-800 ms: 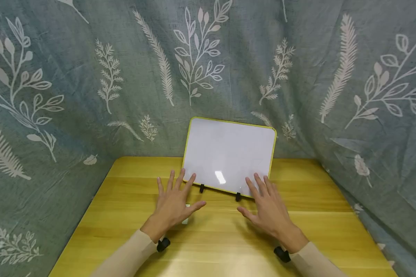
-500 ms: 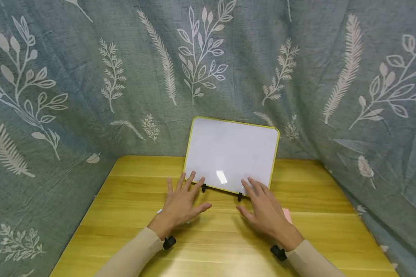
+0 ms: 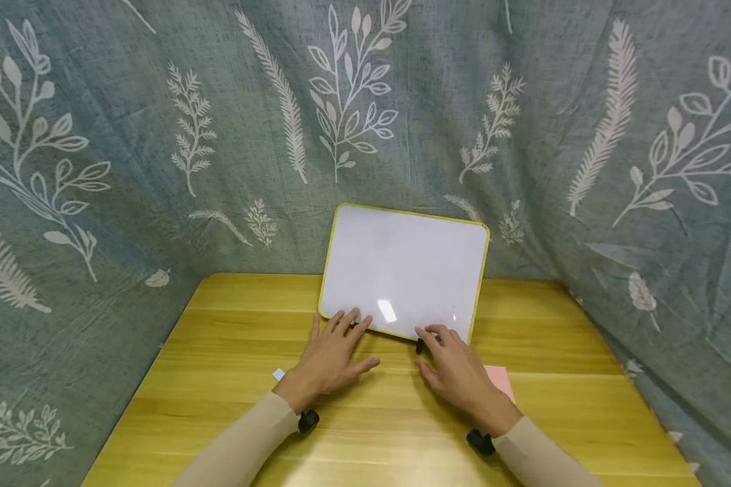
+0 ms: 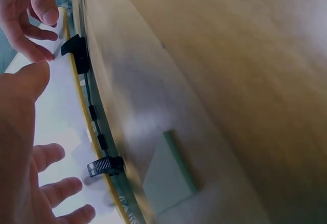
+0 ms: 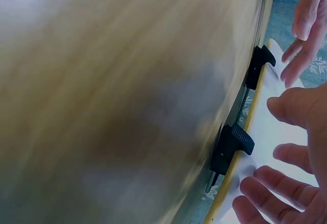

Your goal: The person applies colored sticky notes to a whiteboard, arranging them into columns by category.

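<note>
A whiteboard (image 3: 405, 270) with a yellow rim leans back at the far side of the table, its lower edge held by a black stand with clips (image 4: 106, 166). My left hand (image 3: 329, 355) hovers before the board's lower left part, fingers spread and holding nothing. Opposite it, my right hand (image 3: 457, 372) is near the lower right corner, its fingers loosely bent and without anything in them. Both wrist views show fingertips close to the board's face; whether they touch it I cannot tell. My left hand partly hides one clip in the head view.
Beside my right wrist lies a pink square (image 3: 501, 382), partly covered. A pale blue piece (image 3: 278, 373) peeks out by my left wrist. In the left wrist view a pale green flat pad (image 4: 168, 178) lies on the wooden table (image 3: 365, 433). A leaf-patterned curtain (image 3: 219, 135) surrounds the table.
Both hands have moved inward, closer to each other. My right fingers are more bent. The pink square and the pale blue piece have come into sight beside the wrists.
</note>
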Demonstrator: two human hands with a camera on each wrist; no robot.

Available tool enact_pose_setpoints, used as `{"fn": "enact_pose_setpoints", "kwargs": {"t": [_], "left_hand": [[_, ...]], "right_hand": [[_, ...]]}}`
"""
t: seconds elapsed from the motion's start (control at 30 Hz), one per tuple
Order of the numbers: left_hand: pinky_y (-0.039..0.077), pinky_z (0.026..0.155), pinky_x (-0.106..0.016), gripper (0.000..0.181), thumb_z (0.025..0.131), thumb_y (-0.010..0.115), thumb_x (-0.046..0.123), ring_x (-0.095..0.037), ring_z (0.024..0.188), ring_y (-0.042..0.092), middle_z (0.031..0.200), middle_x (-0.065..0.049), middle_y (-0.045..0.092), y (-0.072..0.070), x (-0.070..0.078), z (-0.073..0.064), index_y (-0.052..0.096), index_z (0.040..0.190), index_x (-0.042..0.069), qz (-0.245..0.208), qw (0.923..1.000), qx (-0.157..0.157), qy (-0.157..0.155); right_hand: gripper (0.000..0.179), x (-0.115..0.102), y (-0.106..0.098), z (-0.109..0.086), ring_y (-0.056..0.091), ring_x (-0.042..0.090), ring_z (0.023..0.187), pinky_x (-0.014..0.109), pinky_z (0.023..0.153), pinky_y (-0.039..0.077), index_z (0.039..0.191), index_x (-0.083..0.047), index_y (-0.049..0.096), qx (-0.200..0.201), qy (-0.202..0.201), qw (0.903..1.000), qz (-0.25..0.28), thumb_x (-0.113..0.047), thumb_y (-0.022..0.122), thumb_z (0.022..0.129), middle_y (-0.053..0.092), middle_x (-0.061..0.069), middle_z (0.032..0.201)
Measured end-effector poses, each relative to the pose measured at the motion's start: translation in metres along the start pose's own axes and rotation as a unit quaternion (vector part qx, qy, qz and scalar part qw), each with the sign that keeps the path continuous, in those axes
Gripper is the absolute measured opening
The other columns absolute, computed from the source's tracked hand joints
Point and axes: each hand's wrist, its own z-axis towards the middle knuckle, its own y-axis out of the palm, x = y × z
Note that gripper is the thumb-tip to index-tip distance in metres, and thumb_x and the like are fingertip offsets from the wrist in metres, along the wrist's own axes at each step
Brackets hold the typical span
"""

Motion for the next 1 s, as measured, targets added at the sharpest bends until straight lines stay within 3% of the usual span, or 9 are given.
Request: {"fn": "enact_pose_setpoints", "kwargs": {"t": [0.27,0.5,0.8,1.0], "left_hand": [[0.028,0.137,-0.086,0.085,0.115,0.059,0.071,-0.043,0.173,0.043,0.188,-0.009,0.043,0.000,0.003,0.004,0.044,0.181,0.020,-0.013,0.9998,-0.007,0.014],[0.038,0.137,-0.077,0.079,0.116,0.063,0.064,-0.035,0.166,0.053,0.178,-0.008,0.055,0.001,0.002,0.007,0.052,0.177,0.014,0.005,0.9997,0.001,0.025],[0.054,0.130,-0.054,0.065,0.117,0.071,0.048,-0.036,0.155,0.063,0.166,-0.012,0.065,0.000,0.001,0.010,0.062,0.167,0.007,0.001,0.9992,0.016,0.037],[0.057,0.127,-0.050,0.061,0.116,0.075,0.039,-0.037,0.150,0.065,0.162,-0.013,0.067,0.000,-0.001,0.009,0.063,0.165,0.005,-0.004,0.9989,0.009,0.045]], "right_hand": [[0.050,-0.005,0.004,0.006,0.075,0.033,0.107,0.039,0.075,0.067,0.143,0.001,0.078,0.010,-0.002,0.9999,0.013,-0.011,0.095,0.098,0.074,0.020,0.131],[0.031,-0.007,0.007,0.013,0.074,0.029,0.098,0.037,0.075,0.067,0.126,0.006,0.082,0.004,0.008,0.9993,0.037,-0.002,0.091,0.098,0.072,0.018,0.119],[0.022,-0.009,0.010,0.021,0.070,0.020,0.077,0.027,0.067,0.061,0.118,0.009,0.086,-0.005,0.044,0.9967,0.068,0.008,0.088,0.096,0.067,0.012,0.096],[0.010,-0.011,0.010,0.025,0.073,0.024,0.075,0.029,0.067,0.063,0.108,0.005,0.089,-0.003,0.078,0.9929,0.090,0.005,0.087,0.098,0.068,0.010,0.088]]}}
